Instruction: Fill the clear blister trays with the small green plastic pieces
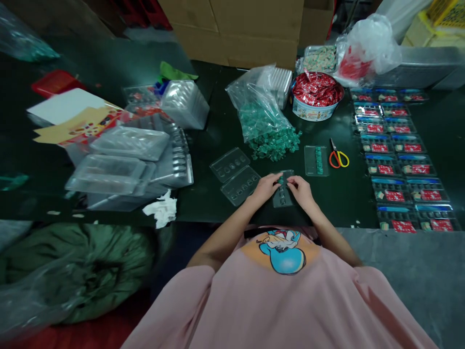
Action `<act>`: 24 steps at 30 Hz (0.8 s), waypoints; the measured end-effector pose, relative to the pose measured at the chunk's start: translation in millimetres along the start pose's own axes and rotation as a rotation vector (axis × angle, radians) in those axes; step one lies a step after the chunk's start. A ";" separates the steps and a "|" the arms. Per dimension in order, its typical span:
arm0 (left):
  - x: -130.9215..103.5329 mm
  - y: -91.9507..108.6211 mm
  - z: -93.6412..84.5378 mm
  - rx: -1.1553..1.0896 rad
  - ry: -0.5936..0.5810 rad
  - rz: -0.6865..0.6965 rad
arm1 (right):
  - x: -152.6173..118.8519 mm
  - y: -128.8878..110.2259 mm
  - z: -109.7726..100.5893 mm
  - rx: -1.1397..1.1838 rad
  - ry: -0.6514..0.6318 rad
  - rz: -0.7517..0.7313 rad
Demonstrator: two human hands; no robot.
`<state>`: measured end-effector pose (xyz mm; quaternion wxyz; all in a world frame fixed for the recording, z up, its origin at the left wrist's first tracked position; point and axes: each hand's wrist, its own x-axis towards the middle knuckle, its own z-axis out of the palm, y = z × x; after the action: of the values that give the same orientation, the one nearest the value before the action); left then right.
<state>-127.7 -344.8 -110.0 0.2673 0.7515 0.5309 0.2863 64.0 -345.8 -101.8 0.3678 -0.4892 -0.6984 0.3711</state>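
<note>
A clear plastic blister tray (282, 199) with a column of small pockets lies on the dark table before me. My left hand (266, 189) is over its upper left part, fingertips pinched at a small green piece (280, 179). On the opposite edge, my right hand (301, 190) has its fingers bent together; what they hold, if anything, is too small to make out. Two more empty blister trays (240, 185) lie left of my hands. To the right sits a tray filled with a row of green pieces (319, 161). Beyond my hands, loose green pieces (272, 140) spill from a clear bag (256, 104).
Scissors (338, 159) with red and yellow handles lie at the right. Filled packs (394, 169) stand in rows farther right. A round tin (315, 112) holds red packets. Stacked clear trays (123, 165) and a crumpled white tissue (162, 209) are at left. A cardboard box (240, 34) stands behind.
</note>
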 end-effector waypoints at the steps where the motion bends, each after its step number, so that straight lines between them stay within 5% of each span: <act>1: -0.5 -1.3 -2.4 -0.031 0.007 -0.008 | 2.9 -1.8 1.0 -0.022 -0.013 -0.027; 16: 7.9 -0.9 -11.8 0.089 -0.095 -0.019 | 39.0 16.4 14.5 -0.231 -0.279 -0.169; 24: 12.3 4.7 -9.5 0.222 -0.122 -0.063 | 33.8 12.8 13.5 -0.314 -0.281 -0.173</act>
<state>-128.1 -333.6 -98.3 0.2232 0.7755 0.5652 0.1712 49.0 -312.5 -114.0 0.2167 -0.4223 -0.8313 0.2893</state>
